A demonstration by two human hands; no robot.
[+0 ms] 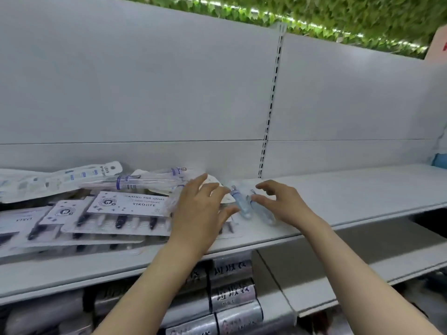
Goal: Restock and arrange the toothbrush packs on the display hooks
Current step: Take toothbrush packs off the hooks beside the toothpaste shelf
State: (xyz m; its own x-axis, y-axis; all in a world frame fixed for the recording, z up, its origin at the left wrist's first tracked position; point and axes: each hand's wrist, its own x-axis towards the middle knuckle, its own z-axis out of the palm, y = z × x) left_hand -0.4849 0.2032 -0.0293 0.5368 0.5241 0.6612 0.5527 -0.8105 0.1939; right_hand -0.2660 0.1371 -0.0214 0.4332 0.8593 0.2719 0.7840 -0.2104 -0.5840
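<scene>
Several flat toothbrush packs [104, 221] with white header cards lie in a loose pile on the left of a white shelf [350, 194]. More clear tube-shaped packs [145, 181] lie behind them against the back panel. My left hand [200, 209] hovers over the right end of the pile, fingers spread and holding nothing. My right hand [280, 201] reaches in from the right with fingers loosely curved. Between the two hands lie two small clear blister packs [251, 206] on the shelf; neither hand grips them.
The white back panel [145, 81] above the shelf is bare, with a slotted upright [271, 105] in the middle; no hooks show. Below the shelf edge stand silver-wrapped packages [232, 293]. Green foliage [314, 15] runs along the top.
</scene>
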